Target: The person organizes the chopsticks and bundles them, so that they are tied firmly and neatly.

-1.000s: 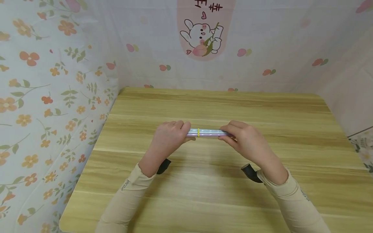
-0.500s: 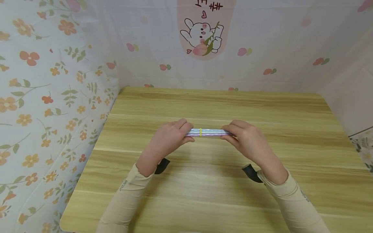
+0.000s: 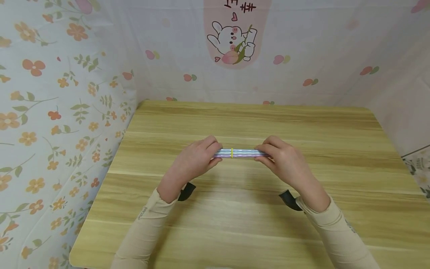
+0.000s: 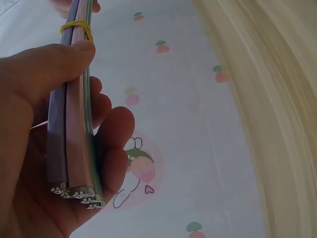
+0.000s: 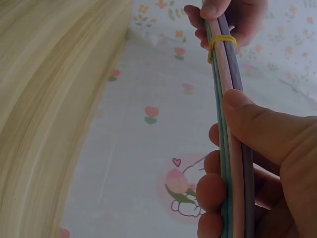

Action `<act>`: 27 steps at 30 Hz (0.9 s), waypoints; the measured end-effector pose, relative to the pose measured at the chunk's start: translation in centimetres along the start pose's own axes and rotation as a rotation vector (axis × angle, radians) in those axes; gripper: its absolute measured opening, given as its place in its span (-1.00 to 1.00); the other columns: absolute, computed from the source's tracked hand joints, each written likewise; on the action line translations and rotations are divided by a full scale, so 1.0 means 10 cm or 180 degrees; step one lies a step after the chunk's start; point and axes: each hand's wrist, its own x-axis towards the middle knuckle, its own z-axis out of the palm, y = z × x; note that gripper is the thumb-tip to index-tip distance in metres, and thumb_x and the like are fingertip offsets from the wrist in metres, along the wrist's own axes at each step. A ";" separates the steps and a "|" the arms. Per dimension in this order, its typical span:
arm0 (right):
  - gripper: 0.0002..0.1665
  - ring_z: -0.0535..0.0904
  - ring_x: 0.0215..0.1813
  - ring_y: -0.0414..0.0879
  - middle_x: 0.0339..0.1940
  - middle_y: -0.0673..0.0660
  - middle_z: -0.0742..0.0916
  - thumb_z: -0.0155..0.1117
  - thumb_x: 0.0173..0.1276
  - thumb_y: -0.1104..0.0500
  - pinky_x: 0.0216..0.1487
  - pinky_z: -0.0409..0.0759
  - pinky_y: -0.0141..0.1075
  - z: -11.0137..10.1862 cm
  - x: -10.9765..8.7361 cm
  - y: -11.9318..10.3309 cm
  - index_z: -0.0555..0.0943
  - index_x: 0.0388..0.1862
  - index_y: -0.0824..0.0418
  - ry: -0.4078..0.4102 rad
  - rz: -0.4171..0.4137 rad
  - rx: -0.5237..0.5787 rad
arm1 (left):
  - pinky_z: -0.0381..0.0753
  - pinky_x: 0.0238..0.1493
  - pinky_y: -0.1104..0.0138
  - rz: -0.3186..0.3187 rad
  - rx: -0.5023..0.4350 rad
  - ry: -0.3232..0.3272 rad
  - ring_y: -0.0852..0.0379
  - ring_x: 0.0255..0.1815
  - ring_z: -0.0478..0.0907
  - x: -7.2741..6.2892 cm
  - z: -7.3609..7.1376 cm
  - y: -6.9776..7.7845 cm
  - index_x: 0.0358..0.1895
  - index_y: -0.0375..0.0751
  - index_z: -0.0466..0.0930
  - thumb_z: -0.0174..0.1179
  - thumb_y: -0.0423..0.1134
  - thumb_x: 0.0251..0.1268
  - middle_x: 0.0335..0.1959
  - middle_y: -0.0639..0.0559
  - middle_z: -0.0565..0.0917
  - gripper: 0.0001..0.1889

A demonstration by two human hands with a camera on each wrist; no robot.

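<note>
A slim bundle of pastel strips (image 3: 243, 153), purple, pink and green, is held level between both hands above the table. A yellow rubber band (image 3: 231, 153) circles it, nearer the left hand. My left hand (image 3: 196, 157) grips the left end, thumb on one face and fingers curled behind; in the left wrist view the strip ends (image 4: 79, 194) look silvery and jagged. My right hand (image 3: 285, 160) grips the other end the same way, its thumb (image 5: 242, 101) lying along the pink and purple strips. The right tip is hidden in the head view.
The wood-grain table (image 3: 242, 231) lies beneath both forearms. White printed cloth (image 3: 168, 45) hangs behind it, and flowered cloth (image 3: 60, 149) hangs at the left. A black curved piece (image 3: 187, 191) shows at the left wrist, another black piece (image 3: 289, 200) at the right.
Both hands have shifted slightly to the right with the bundle, the rubber band moving along with it. The grip of each hand stays on the bundle; over the last half second little differs.
</note>
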 end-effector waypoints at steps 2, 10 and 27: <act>-0.69 0.48 -0.49 -0.21 -0.37 0.06 0.61 0.54 -0.02 0.18 -0.51 0.50 -0.32 0.01 -0.01 0.01 0.69 -0.27 0.25 0.0001 0.0007 0.0010 | 0.51 -0.43 0.42 -0.0008 0.0002 -0.0004 0.19 -0.47 0.43 0.01 0.02 -0.01 -0.15 -0.27 0.56 0.31 -0.18 0.21 -0.30 -0.01 0.51 -0.74; -0.71 0.47 -0.42 -0.14 -0.41 0.05 0.63 0.55 -0.03 0.17 -0.46 0.50 -0.29 0.12 -0.06 0.07 0.70 -0.32 0.25 -0.0019 0.0056 -0.0036 | 0.57 -0.21 0.33 -0.0021 0.0094 -0.0071 0.10 -0.27 0.53 0.00 0.17 -0.04 -0.10 -0.24 0.62 0.28 -0.17 0.24 -0.22 -0.01 0.60 -0.74; -0.73 0.46 -0.33 -0.04 -0.38 0.13 0.63 0.54 -0.02 0.21 -0.35 0.49 -0.24 0.51 -0.17 0.28 0.71 -0.33 0.31 -0.0056 0.0298 0.0276 | 0.56 -0.04 0.27 -0.0194 -0.0284 -0.0228 0.04 -0.11 0.57 -0.05 0.48 -0.20 -0.03 -0.23 0.65 0.32 -0.21 0.19 -0.15 -0.01 0.68 -0.71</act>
